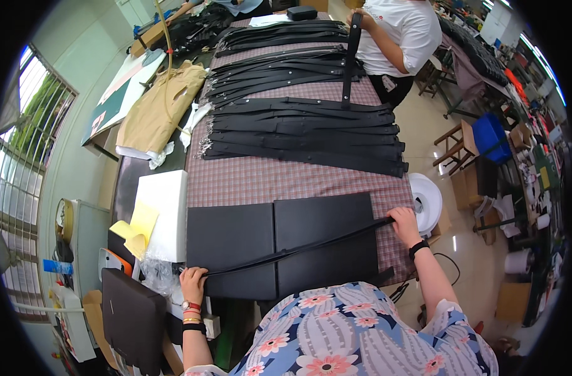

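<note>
Stretching across two black boards (pixel 280 247) on the checked tablecloth (pixel 286 182), a long black strap (pixel 298 249) is held taut at both ends. Left hand (pixel 194 279) pinches its near end closed; right hand (pixel 404 220) grips the far end. Beyond lie stacked black straps (pixel 305 128); a co-worker's hand (pixel 361 19) lifts another.
</note>
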The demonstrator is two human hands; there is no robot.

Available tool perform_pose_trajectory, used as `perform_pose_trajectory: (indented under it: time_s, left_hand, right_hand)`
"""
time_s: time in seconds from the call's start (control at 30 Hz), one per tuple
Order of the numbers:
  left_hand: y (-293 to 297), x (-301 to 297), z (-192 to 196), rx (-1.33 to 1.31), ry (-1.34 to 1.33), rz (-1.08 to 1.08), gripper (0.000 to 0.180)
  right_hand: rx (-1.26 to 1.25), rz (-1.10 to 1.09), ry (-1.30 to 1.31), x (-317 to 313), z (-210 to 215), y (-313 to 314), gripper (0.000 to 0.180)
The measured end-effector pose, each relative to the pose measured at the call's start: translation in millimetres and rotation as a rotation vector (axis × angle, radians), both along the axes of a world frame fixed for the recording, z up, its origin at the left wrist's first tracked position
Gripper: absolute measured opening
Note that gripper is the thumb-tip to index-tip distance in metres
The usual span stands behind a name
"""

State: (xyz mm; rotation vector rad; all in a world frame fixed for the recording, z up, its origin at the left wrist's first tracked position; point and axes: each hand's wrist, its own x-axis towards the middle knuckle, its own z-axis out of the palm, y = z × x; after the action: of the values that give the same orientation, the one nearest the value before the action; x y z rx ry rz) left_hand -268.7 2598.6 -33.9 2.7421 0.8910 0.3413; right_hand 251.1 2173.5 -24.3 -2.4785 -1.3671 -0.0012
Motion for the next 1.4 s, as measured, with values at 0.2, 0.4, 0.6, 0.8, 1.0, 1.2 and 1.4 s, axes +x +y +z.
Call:
perform_pose_trajectory:
  time_s: [0.2,0.4,0.6,0.8,1.0,1.2,1.4]
  left_hand:
    - [38.0,-13.4,3.0,-0.660,-0.037,0.102,0.029]
    - [65.2,4.7,1.3,-0.827,0.212,0.131,0.031]
    - [70.7,-3.7,-14.9,-0.858,0.137,0.104,0.032]
    - [65.5,-7.4,-17.1,-0.866,0.143,0.086,0.027]
    - [69.8,-5.0,-14.1,-0.985,0.147,0.111,0.020]
    - [80.8,-17.0,-25.8,-1.005,0.168,0.123,0.025]
    - [79.6,-4.5,-13.1,-0.905,0.158,0.064,0.019]
  right_hand:
    - [0.095,-0.149,0.656,45.6,1.2,-20.6,0.022]
    - [-0.151,-0.217,0.629,63.5,-8.4,-11.1,0.026]
    - [0.183,-0.245,0.187,49.6,-21.6,-16.4,0.020]
    - [0.326,-0.531,0.105,18.5,-41.8,-49.0,0.024]
    - [0.240,-0.537,0.142,-8.5,-45.1,-52.5,0.032]
    - [0.194,-0.252,0.081,-3.9,-24.9,-20.4,0.043]
    - [-0.046,-0.138,0.048,16.1,-30.5,-23.3,0.042]
